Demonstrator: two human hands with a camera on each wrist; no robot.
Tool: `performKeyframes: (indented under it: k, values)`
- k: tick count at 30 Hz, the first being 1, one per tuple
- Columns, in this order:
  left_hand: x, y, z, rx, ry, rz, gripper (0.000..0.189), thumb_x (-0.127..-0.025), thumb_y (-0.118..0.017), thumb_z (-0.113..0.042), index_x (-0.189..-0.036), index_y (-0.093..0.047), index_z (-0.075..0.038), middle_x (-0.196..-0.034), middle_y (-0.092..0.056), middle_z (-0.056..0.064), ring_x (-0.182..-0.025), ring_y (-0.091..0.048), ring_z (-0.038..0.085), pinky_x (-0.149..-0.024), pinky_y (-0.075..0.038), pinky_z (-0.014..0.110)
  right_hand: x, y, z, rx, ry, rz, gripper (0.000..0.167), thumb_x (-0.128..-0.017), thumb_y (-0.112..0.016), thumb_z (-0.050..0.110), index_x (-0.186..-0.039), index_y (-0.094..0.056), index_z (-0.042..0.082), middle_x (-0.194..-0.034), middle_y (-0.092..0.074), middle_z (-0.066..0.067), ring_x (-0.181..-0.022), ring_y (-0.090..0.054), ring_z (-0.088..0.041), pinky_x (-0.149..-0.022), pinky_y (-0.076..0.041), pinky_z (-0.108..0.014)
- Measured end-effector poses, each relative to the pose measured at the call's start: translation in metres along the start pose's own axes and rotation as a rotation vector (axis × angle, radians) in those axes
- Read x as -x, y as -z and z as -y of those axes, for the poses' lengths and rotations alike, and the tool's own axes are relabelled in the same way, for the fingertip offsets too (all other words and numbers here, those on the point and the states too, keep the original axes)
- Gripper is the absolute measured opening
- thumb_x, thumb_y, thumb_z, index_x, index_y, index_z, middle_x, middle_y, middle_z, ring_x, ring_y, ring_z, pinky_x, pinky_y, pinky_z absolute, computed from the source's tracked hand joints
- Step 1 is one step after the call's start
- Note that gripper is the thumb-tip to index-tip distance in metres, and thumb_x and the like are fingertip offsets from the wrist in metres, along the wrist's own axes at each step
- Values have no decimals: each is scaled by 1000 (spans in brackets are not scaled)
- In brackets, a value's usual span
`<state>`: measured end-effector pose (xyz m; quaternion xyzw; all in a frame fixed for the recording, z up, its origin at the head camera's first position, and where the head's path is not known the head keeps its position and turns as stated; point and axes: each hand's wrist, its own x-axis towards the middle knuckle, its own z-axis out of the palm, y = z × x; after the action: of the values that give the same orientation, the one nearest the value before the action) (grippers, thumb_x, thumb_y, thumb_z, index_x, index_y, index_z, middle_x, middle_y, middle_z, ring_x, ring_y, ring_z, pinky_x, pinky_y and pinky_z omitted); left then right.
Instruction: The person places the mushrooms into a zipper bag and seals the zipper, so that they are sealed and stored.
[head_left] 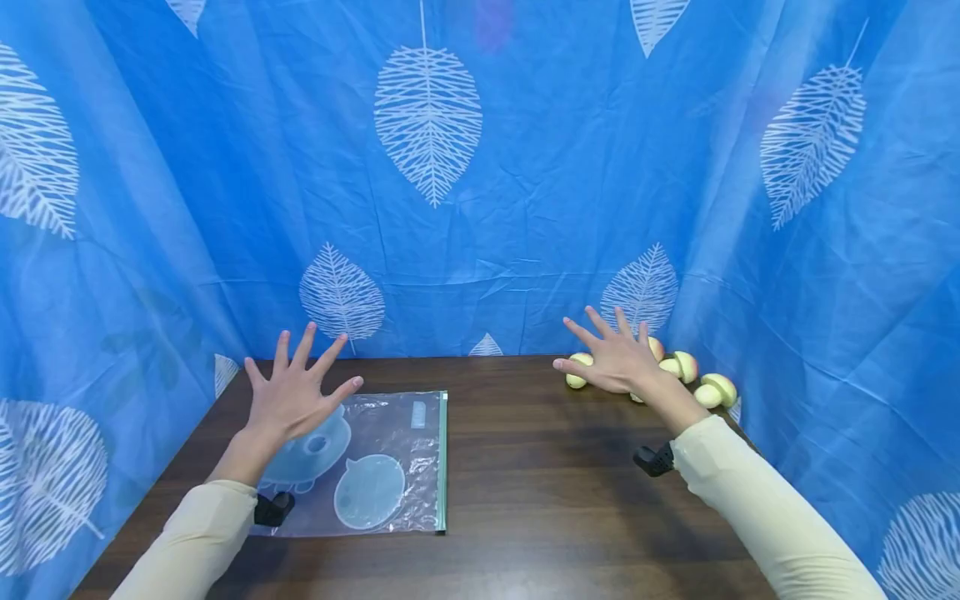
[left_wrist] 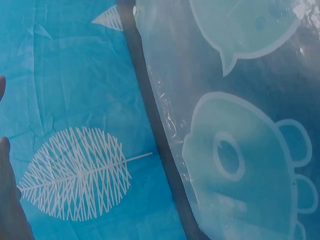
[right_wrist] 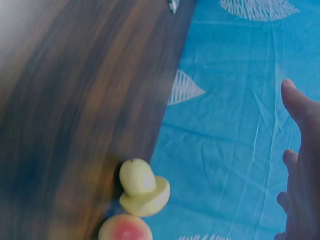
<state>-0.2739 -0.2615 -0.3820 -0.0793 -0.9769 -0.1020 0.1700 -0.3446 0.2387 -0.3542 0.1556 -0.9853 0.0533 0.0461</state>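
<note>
Both hands hover over the table with fingers spread, holding nothing. My left hand point(head_left: 294, 398) is above the far left part of a clear zip bag point(head_left: 420, 492) that lies flat with a green zip edge on its right. Pale blue cartoon shapes show on the bag, also seen close up in the left wrist view. My right hand point(head_left: 618, 362) is over the far right, in front of several pale yellow mushroom-shaped pieces point(head_left: 717, 390) with reddish caps, partly hiding some. In the right wrist view a mushroom-shaped piece point(right_wrist: 137, 179) lies near the table's far edge.
A dark brown wooden table point(head_left: 517, 492) carries everything. Blue curtains point(head_left: 525, 167) with white leaf prints enclose its back and both sides. Black wrist devices point(head_left: 654, 460) hang below both sleeves.
</note>
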Motion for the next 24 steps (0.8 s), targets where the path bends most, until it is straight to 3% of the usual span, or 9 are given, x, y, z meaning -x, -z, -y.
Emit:
performKeyframes:
  k: [11, 24]
  values:
    - [10, -11, -10, 53, -28, 37, 87, -95, -49, -74, -165, -29, -26, -170, -10, 21, -151, 1, 55, -101, 7, 87, -7, -13, 22, -5, 59, 5, 92, -91, -39, 85, -166, -23, 34, -172, -11, -12, -152, 4, -52, -109, 2, -81]
    - [33, -33, -44, 196, -118, 78, 80, -96, -59, -64, -163, -36, -26, -168, -22, 19, -152, -13, 50, -102, -9, 87, -11, -31, 44, -71, 112, 26, 84, -96, -42, 78, -165, -26, 34, -172, -14, -10, -153, 2, -50, -111, -1, -79]
